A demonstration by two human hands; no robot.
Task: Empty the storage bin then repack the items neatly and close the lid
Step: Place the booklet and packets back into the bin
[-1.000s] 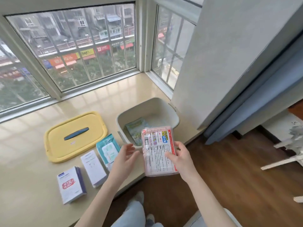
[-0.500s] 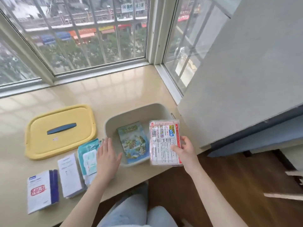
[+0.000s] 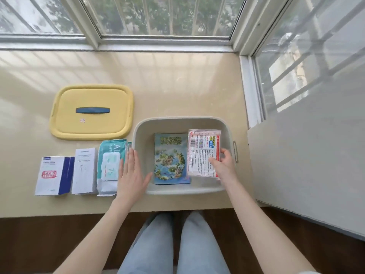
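Observation:
The grey storage bin [image 3: 184, 121] stands open on the beige sill. A blue-green booklet [image 3: 170, 158] lies flat inside it on the left. My right hand [image 3: 224, 164] grips a pink plastic packet [image 3: 203, 152] at its right edge, over the bin's right half. My left hand [image 3: 131, 173] lies flat with straight fingers on the bin's left rim. The yellow lid [image 3: 91, 112] with a blue handle lies on the sill, left of and behind the bin.
Left of the bin lie a teal wipes pack [image 3: 110, 165], a white box [image 3: 85, 171] and a white and blue box [image 3: 53, 176] in a row. Windows close off the back and right. A grey wall [image 3: 308, 155] stands right of the bin.
My right hand has brought the pink packet down from in front of me into the bin's right half. My left hand moved to the bin's left rim. The view tilted downward.

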